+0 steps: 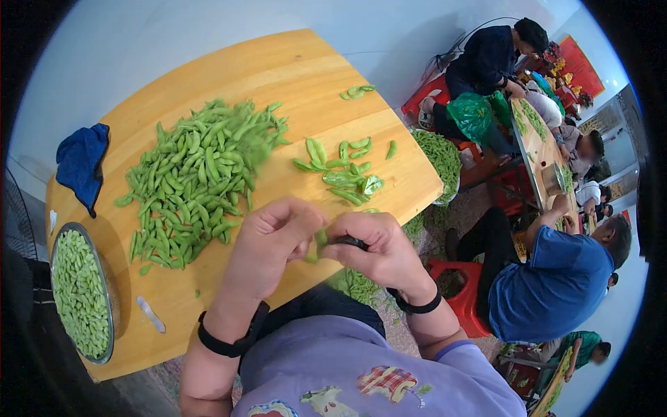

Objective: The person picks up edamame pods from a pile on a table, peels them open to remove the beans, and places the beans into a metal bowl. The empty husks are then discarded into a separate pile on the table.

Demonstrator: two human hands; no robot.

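Note:
Close to my chest, over the table's near edge, my left hand (278,236) is closed in a pinch at one side of a green soybean pod (319,242). My right hand (379,247) meets it from the other side, its thumb and fingers closed on the same pod. A small dark object (349,242) shows at the right fingers; its kind I cannot make out. Just beyond the hands lies a large heap of soybean pods (194,174). Right of that heap are scattered pods and opened shells (351,182). The fingers partly hide the pod.
A metal bowl (111,306) of shelled green beans stands at the wooden table's (292,62) left. Near it lie a dark blue cloth (82,163) and a pale strip (151,314). Rightward, a person in blue (556,278) sits on a red stool (458,295); others work along another table (531,153).

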